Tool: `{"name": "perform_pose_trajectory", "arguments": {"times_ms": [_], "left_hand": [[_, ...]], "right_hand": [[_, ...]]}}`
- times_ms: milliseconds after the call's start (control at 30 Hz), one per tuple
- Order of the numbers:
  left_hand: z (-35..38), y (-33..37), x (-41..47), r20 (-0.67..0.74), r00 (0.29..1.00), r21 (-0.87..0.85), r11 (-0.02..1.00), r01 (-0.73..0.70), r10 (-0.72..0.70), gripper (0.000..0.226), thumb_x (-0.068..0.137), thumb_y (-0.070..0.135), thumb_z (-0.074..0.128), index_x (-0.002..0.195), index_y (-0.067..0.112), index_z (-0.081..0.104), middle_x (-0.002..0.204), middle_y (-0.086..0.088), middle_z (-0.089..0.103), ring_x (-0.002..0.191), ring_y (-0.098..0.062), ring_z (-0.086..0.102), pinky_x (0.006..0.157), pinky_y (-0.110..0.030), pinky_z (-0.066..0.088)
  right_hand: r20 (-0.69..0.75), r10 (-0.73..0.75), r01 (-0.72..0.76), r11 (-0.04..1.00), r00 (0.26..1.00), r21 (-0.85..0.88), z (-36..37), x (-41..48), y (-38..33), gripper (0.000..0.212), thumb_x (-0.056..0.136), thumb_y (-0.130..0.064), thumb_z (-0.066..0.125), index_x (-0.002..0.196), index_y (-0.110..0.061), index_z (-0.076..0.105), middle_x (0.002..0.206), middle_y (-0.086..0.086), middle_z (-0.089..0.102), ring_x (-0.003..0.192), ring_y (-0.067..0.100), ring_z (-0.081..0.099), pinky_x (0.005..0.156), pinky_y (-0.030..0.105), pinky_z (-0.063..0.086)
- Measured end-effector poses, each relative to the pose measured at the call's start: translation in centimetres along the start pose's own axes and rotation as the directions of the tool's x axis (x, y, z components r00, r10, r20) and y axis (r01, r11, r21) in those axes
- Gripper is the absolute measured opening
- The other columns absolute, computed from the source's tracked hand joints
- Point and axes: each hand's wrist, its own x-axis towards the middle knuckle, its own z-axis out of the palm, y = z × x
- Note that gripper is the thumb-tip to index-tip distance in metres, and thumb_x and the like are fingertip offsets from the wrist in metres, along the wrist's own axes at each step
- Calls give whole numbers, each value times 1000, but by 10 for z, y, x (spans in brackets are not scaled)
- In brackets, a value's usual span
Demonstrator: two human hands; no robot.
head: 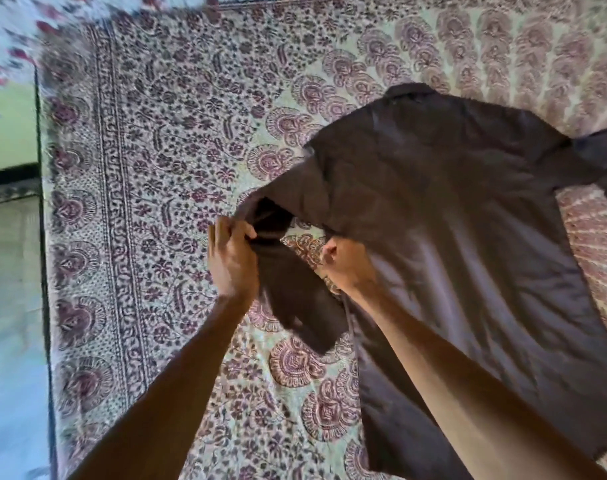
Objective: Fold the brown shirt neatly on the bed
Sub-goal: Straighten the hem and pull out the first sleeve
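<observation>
The bed [128,168] carries the brown shirt [468,220] away from its left edge, long axis near-to-far, collar [412,90] toward the far edge. Our left hand [231,261] pinches the sleeve [295,292]; our right hand [347,268] grips the shirt's side.

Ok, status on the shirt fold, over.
Left hand grips sleeve. Right hand grips shirt side. Shirt spread on bed, not yet folded. Nothing blocks it.

Pale floor [9,306] below light green wall [7,129]
</observation>
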Motion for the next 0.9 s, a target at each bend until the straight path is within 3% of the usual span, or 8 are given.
{"name": "perform_pose_trajectory", "arguments": {"times_ms": [67, 167, 233, 367, 533, 667, 800, 900], "left_hand": [[-14, -14, -1, 62, 947, -81, 947, -310, 316, 25, 74, -11, 51, 84, 9, 63, 95, -12, 55, 86, -29, 52, 66, -37, 47], [-25, -22, -15, 447, 637, -239, 770, -592, 628, 20, 95, 20, 49, 109, 11, 61, 115, -4, 56, 93, -15, 60, 72, -26, 56], [-30, -19, -25, 567, 619, -347, 839, -418, 543, 26, 100, 31, 41, 123, 22, 47, 121, 4, 47, 91, -10, 63, 63, -22, 58], [-20, -33, -6, 264, 965, -316, 945, 84, 3, 21, 98, 6, 42, 117, 12, 48, 108, -11, 52, 79, -1, 55, 53, -12, 50], [10, -45, 37, 632, 736, -333, 772, 541, -244, 49, 84, -17, 44, 124, 9, 54, 116, -7, 64, 90, -12, 65, 54, -14, 50], [35, -18, 51, 810, 543, -103, 859, 502, -220, 35, 88, -6, 52, 121, 5, 54, 85, 1, 61, 75, -14, 63, 51, -15, 48], [48, -2, 32, 759, 641, 11, 987, 163, -114, 60, 73, 31, 77, 123, 14, 49, 103, 1, 61, 101, -20, 58, 79, -27, 46], [53, 2, 16, 639, 760, 118, 991, 58, -120, 71, 73, 40, 76, 128, 12, 42, 124, -8, 50, 113, -25, 45, 91, -37, 37]], "right_hand": [[32, 53, -60, 966, 998, 250, 2, 6, -21, 29, 92, -33, 56, 83, -8, 69, 82, 10, 73, 78, 28, 69, 68, 42, 57], [394, 248, -465, 520, 885, 717, -3, 15, -60, 65, 85, -69, 51, 99, -7, 69, 89, 10, 72, 79, 26, 67, 62, 32, 52], [540, 241, -591, 325, 807, 739, -7, 19, -74, 70, 79, -75, 51, 108, -12, 65, 95, 7, 71, 83, 23, 65, 67, 32, 50], [568, 215, -607, 234, 794, 759, -3, 24, -90, 21, 94, -41, 55, 95, -21, 63, 85, -1, 73, 84, 16, 67, 79, 31, 48], [549, 110, -546, -51, 829, 836, -24, 35, -91, 47, 104, -24, 35, 67, -16, 63, 77, 3, 75, 79, 19, 73, 86, 40, 49], [484, 342, -574, 249, 806, 780, -27, 40, -89, 37, 93, -51, 49, 88, -15, 60, 79, 4, 72, 73, 20, 66, 71, 35, 49], [302, 507, -587, 637, 807, 499, -17, 31, -85, 95, 52, -72, 73, 119, -5, 62, 115, 8, 67, 107, 26, 63, 88, 39, 53], [152, 442, -464, 789, 884, 401, -8, 36, -72, 55, 69, -39, 81, 107, -1, 70, 104, 12, 72, 97, 26, 68, 76, 33, 54]]}}
